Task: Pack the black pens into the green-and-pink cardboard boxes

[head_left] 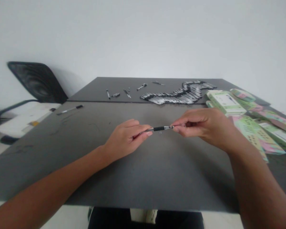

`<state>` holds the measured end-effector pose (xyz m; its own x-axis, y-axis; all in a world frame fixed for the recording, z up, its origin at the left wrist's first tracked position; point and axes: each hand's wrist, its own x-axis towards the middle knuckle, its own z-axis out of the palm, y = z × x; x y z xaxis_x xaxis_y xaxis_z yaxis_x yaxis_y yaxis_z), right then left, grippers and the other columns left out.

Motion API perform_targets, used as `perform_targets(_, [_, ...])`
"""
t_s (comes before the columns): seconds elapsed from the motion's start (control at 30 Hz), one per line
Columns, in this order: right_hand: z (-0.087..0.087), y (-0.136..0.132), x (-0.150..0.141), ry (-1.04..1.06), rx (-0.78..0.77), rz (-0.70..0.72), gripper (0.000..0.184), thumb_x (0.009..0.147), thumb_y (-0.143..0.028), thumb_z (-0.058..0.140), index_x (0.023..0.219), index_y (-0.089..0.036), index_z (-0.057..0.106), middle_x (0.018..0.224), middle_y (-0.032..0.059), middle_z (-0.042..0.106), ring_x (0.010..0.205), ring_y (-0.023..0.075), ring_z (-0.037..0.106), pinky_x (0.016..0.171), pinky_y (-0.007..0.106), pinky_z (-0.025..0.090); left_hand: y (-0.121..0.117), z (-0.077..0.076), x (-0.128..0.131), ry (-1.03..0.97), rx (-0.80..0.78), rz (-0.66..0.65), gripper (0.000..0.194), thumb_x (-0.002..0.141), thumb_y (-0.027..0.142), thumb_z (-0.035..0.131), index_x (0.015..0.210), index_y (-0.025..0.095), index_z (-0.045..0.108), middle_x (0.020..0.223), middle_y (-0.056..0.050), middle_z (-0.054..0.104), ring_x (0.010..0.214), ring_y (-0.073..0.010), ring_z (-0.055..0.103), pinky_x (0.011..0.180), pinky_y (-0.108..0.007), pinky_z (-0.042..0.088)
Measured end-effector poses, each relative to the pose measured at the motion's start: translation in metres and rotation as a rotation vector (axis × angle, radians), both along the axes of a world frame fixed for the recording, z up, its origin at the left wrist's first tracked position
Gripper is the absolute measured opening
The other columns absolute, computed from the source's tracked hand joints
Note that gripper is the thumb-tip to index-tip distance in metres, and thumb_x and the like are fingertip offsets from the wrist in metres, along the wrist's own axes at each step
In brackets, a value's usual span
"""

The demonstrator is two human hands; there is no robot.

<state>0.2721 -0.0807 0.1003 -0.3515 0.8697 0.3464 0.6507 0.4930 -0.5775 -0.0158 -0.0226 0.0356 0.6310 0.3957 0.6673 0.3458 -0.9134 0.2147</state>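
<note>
A pen (159, 128) with a black ribbed grip is held level above the table, between my two hands. My left hand (127, 136) is closed round the barrel at its left end, the rest of the barrel hidden in the fingers. At the pen's pointed end, the thumb and forefinger of my right hand (200, 125) are pinched. Whether a small separate part sits in that pinch is too small to tell. Under the pen is the dark grey table (143, 178).
A long wavy row of pens (181, 95) lies at the back right. Several loose pens (127, 93) are scattered at the back, and one pen (70, 109) at the left. Green boxes and colourful packets (225, 101) are piled on the right. A black mesh chair (35, 81) stands left.
</note>
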Motion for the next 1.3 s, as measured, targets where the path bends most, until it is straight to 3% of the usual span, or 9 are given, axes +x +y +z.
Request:
perform_targets(0.27, [0.004, -0.004, 0.004, -0.142, -0.013, 0.041, 0.025, 0.098, -0.05, 0.073, 0.103, -0.03, 0.087, 0.094, 0.001, 0.084, 0.083, 0.0169, 0.076, 0.073, 0.026, 0.052, 0.008, 0.0, -0.004, 0.108, 0.026, 0.003, 0.028, 0.111, 0.036, 0.057, 0.118, 0.021, 0.079, 0.073, 0.001, 0.061, 0.068, -0.0151, 0.056, 0.064, -0.027, 0.04])
perform_targets(0.6, [0.002, -0.004, 0.002, -0.155, -0.005, -0.003, 0.028, 0.091, -0.06, 0.078, 0.088, -0.033, 0.086, 0.078, 0.0, 0.082, 0.066, 0.0197, 0.072, 0.057, 0.033, 0.046, 0.008, 0.0, -0.004, 0.187, -0.009, -0.015, 0.032, 0.113, 0.039, 0.053, 0.123, 0.021, 0.078, 0.078, 0.0, 0.064, 0.073, -0.016, 0.058, 0.07, -0.028, 0.042])
perform_targets(0.83, [0.003, -0.007, -0.003, -0.162, 0.009, -0.027, 0.027, 0.093, -0.059, 0.076, 0.094, -0.034, 0.086, 0.086, 0.0014, 0.083, 0.073, 0.0215, 0.073, 0.063, 0.035, 0.05, 0.007, 0.0, -0.004, 0.218, -0.043, -0.036, 0.031, 0.113, 0.038, 0.053, 0.119, 0.02, 0.078, 0.079, -0.001, 0.065, 0.076, -0.0172, 0.061, 0.071, -0.028, 0.043])
perform_targets(1.1, [0.006, -0.013, -0.014, -0.015, 0.034, -0.116, 0.021, 0.093, -0.05, 0.079, 0.098, -0.031, 0.086, 0.088, 0.0019, 0.082, 0.069, 0.0173, 0.067, 0.057, 0.031, 0.046, 0.001, -0.001, 0.0, 0.149, -0.172, -0.035, 0.034, 0.114, 0.041, 0.05, 0.118, 0.019, 0.075, 0.093, -0.003, 0.078, 0.084, -0.0172, 0.072, 0.076, -0.027, 0.048])
perform_targets(1.3, [0.001, -0.01, -0.03, 0.106, 0.111, -0.18, 0.022, 0.095, -0.047, 0.077, 0.094, -0.026, 0.083, 0.077, 0.0021, 0.077, 0.059, 0.0135, 0.059, 0.051, 0.028, 0.042, -0.009, 0.002, 0.002, 0.148, -0.329, -0.065, 0.028, 0.115, 0.038, 0.044, 0.121, 0.021, 0.066, 0.082, 0.003, 0.077, 0.074, -0.0147, 0.074, 0.067, -0.024, 0.047])
